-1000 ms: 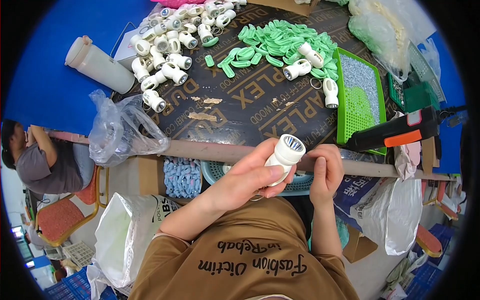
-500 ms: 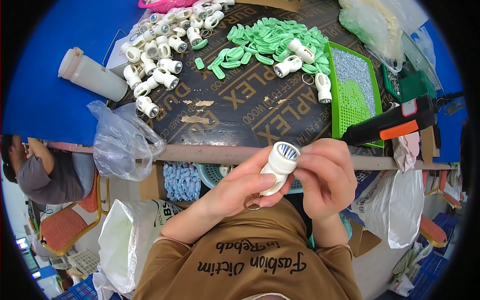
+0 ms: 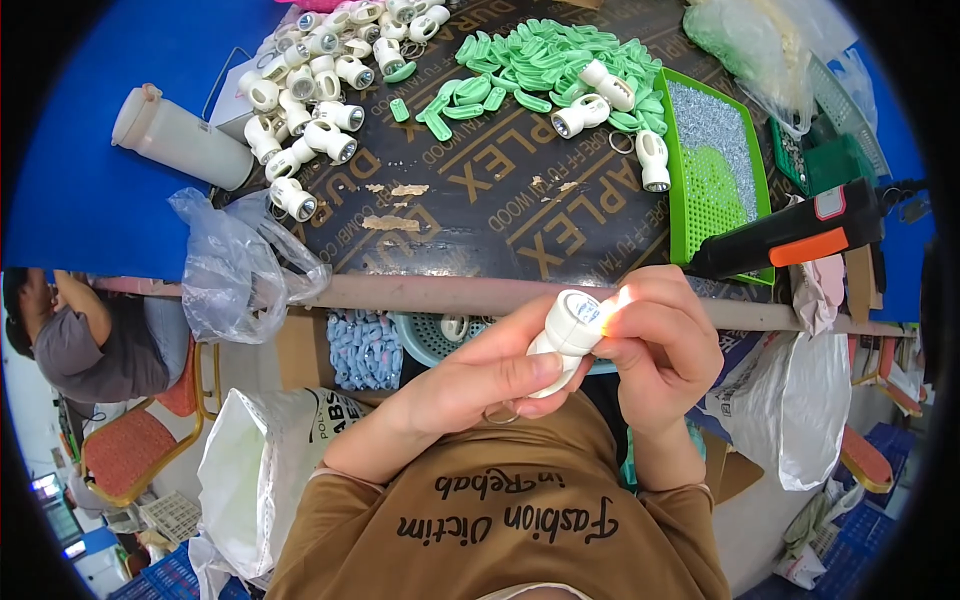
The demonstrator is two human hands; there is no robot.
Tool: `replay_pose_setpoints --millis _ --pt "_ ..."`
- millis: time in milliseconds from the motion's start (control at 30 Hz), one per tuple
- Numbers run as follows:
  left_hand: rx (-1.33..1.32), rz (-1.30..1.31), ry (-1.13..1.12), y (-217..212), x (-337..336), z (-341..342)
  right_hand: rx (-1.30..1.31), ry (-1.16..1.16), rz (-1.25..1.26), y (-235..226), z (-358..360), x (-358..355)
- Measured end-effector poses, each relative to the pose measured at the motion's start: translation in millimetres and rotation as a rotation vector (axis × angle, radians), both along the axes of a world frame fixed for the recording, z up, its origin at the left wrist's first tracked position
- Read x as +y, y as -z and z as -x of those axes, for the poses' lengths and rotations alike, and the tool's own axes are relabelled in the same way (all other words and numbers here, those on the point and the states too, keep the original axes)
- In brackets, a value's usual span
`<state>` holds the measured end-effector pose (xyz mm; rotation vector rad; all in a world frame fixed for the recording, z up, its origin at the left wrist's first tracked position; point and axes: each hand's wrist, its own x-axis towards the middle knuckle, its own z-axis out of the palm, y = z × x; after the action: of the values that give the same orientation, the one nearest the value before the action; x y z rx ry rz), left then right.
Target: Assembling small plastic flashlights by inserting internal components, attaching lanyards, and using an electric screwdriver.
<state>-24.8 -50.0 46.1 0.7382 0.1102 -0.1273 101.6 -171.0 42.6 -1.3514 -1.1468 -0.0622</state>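
Observation:
A small white flashlight (image 3: 566,335) with a key ring is held in my left hand (image 3: 495,378), tilted with its lens end up. Its lens glows, and light falls on the fingertips of my right hand (image 3: 660,340). Those fingers are bent together in a pinch at the rim of the flashlight's head. Anything between them is too small or hidden to make out. On the dark table beyond lie loose white flashlights (image 3: 582,116), a pile of green plastic pieces (image 3: 560,62) and a larger heap of white flashlights (image 3: 330,75) at the far left.
A green tray (image 3: 681,215) of small silvery pieces stands at the right, with a black and orange power screwdriver (image 3: 790,238) by its near end. A white bottle (image 3: 180,140) and a plastic bag (image 3: 235,270) are at the left. Below the table edge sits a teal basket (image 3: 425,345).
The flashlight's lens was dark half a second ago and now shines onto my right fingertips. My right hand has shifted slightly, and the view has moved a little.

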Motion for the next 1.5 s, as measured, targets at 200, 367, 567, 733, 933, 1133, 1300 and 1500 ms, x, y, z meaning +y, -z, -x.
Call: replay_pose_setpoints --millis 200,367,567,733,933,1133,1300,1500 --pt "-0.189 -0.083 0.029 -5.4 4.0 -2.7 0.378 -0.106 -0.258 10.1 6.8 4.4" --pt "0.003 -0.160 -0.002 -13.0 0.7 1.6 0.226 0.076 -0.041 38.3 -8.0 0.2" --pt "0.010 -0.167 -0.012 -11.8 -0.5 -0.3 0.034 0.148 0.154 62.0 -19.4 2.8" --pt "0.010 -0.192 -0.037 -9.9 -0.8 0.0 -0.097 0.149 0.220 64.3 -18.1 4.4" --pt "-0.036 -0.214 -0.006 -10.5 4.0 0.6 0.148 0.052 0.124 61.2 -17.1 -3.7" --pt "-0.124 -0.259 0.000 -0.7 1.0 -5.8 0.234 -0.443 0.216 7.1 -21.3 -3.6" --pt "-0.061 -0.118 0.089 1.7 5.0 -6.0 0.302 -0.621 0.220 20.8 -24.5 -1.8" --pt "0.049 -0.317 0.073 -4.2 1.6 -7.9 0.606 -0.488 0.081 21.3 3.8 6.5"
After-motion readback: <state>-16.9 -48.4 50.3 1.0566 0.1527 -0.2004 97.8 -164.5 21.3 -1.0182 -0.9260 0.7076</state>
